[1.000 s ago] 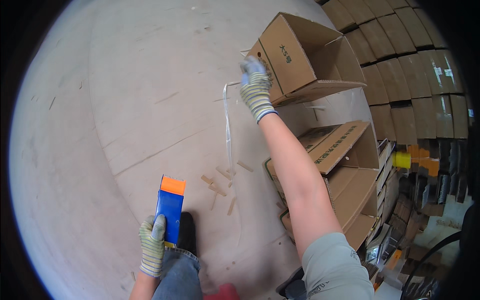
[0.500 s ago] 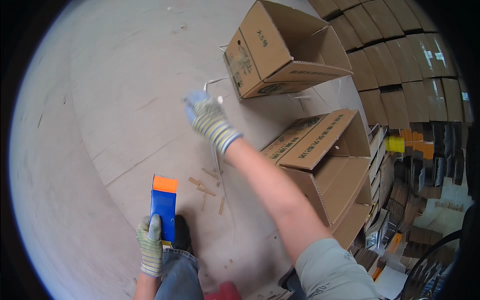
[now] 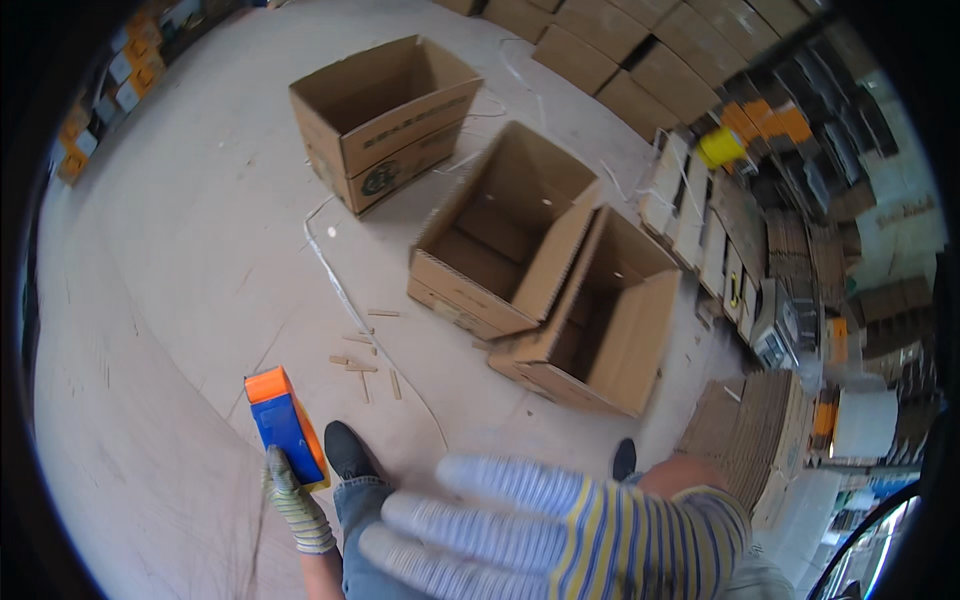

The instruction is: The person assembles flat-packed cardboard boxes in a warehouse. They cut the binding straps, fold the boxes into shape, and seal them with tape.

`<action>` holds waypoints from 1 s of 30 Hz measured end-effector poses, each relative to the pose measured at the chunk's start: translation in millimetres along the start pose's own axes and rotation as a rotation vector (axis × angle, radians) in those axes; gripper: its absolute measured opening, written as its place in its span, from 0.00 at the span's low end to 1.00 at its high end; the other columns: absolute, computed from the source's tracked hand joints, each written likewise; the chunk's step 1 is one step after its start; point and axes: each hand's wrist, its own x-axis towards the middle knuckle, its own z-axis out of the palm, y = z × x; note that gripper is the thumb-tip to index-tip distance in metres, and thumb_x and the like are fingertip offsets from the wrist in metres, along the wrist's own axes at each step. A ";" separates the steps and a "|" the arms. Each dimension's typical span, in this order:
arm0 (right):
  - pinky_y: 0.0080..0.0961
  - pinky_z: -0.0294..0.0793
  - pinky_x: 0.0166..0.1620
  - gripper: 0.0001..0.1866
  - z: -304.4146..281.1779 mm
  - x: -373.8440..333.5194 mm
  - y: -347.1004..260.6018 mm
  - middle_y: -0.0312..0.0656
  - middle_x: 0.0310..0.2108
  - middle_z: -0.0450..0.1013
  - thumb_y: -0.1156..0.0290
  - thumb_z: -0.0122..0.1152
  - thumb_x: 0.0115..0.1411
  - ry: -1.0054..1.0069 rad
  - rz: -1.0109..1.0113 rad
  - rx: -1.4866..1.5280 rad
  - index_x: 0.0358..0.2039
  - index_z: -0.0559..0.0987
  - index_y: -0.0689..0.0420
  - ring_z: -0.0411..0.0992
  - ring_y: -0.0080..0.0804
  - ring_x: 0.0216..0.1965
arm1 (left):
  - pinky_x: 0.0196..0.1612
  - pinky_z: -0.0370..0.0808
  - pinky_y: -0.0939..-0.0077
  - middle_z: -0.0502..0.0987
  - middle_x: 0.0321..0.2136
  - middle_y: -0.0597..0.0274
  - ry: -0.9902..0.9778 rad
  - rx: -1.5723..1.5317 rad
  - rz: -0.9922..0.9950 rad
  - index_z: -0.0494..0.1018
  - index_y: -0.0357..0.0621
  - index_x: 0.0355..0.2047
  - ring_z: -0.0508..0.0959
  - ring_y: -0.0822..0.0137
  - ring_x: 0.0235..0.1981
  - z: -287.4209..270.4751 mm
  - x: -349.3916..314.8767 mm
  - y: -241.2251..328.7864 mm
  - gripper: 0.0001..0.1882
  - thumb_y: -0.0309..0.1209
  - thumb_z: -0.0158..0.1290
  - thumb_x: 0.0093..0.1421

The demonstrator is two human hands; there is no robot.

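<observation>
My left hand (image 3: 295,508), in a striped knitted glove, grips a flat blue hand-held tool (image 3: 287,425) with an orange end; its exact kind is unclear. The orange end points up and away from me. Large and close in the foreground, my right hand (image 3: 590,525) wears the same kind of glove. Its fingers stretch out toward the left, open, with nothing seen in them, and the palm side is hidden. Ahead stand three brown cardboard boxes with open tops: one far left (image 3: 395,135), one in the middle (image 3: 460,290) and one nearer right (image 3: 570,370), the last two touching.
Thin cardboard strips (image 3: 360,365) and a long pale strap (image 3: 325,265) lie on the floor (image 3: 150,300). Stacked brown cartons (image 3: 640,60) line the far right. Wooden pallets (image 3: 700,220) and a pile of flattened cardboard (image 3: 735,430) stand along the right side. My shoes show below.
My right hand has come back from over the floor ahead to close in front of me. The view has swung, showing all three boxes farther left. The left hand still grips the tool.
</observation>
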 end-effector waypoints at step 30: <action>0.40 0.69 0.46 0.22 113.2 -35.9 211.1 0.51 0.39 0.74 0.52 0.57 0.53 -0.217 0.963 -0.336 0.41 0.76 0.55 0.71 0.47 0.43 | 0.25 0.70 0.83 0.71 0.21 0.68 -0.323 -0.067 -0.038 0.72 0.40 0.33 0.71 0.76 0.20 6.1 -157.4 143.7 0.21 0.49 0.54 0.56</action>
